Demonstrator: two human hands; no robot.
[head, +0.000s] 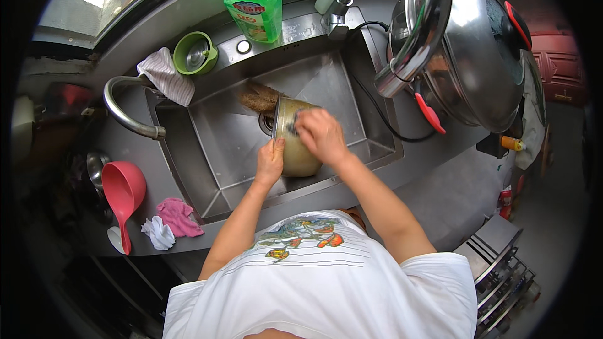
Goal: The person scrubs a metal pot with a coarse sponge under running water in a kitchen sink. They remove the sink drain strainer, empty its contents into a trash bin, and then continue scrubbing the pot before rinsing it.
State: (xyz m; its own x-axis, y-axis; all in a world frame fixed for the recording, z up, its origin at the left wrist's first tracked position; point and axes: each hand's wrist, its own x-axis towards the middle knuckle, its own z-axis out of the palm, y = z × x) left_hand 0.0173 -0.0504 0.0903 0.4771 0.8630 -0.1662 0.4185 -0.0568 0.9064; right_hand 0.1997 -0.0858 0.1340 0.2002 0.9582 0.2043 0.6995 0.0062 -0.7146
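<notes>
A metal pot [294,155] with a worn, yellowish outside lies tipped on its side over the stainless steel sink [216,150], its rim facing left. My left hand [270,162] grips that rim, thumb on the outer wall. Against the pot's side presses my right hand [322,134], blurred, its fingers curled around a small dark scrubber [297,122], mostly hidden. Behind the pot's rim, a brown fibrous scrubber [259,97], perhaps a loofah, lies near the drain [266,125]. The inside of the pot is out of sight.
A green pump bottle [254,9] and a green bowl [194,54] stand along the back ledge. Faucets [134,108] flank the sink. Left lie a red ladle [123,188] and cloths [176,216]. A large lidded steel pot [471,52] stands right, beside a black cable [391,127].
</notes>
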